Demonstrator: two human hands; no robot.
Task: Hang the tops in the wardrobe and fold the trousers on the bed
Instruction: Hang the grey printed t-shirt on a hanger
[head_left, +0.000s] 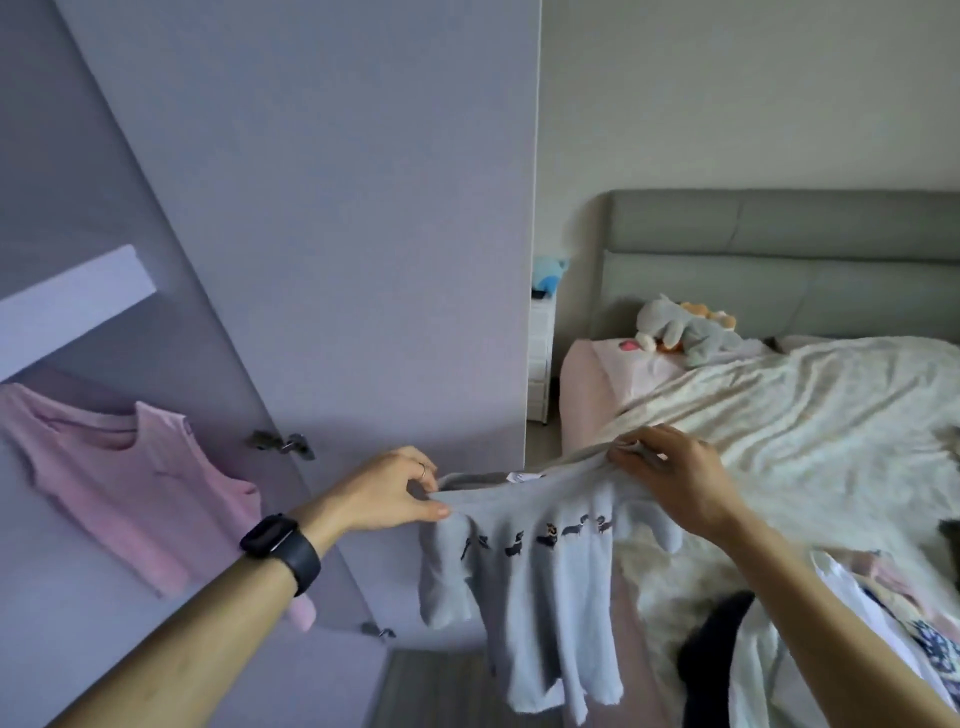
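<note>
Pale blue top (540, 566), with what looks like a row of small dogs across the chest, though blur hides the detail, hangs in the air between our hands, in front of the wardrobe (337, 208) and beside the bed (805, 415). Our left hand (387, 491) pinches one shoulder between thumb and fingers; our right hand (670, 478) grips the other. A pink top (130, 478) hangs inside the wardrobe.

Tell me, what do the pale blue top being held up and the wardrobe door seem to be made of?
The pale blue top looks like soft fleece or plush knit: fuzzy matte surface, thick rounded hems. The wardrobe door seems laminated board, smooth matte lilac with no visible grain; its core cannot be told.
</note>
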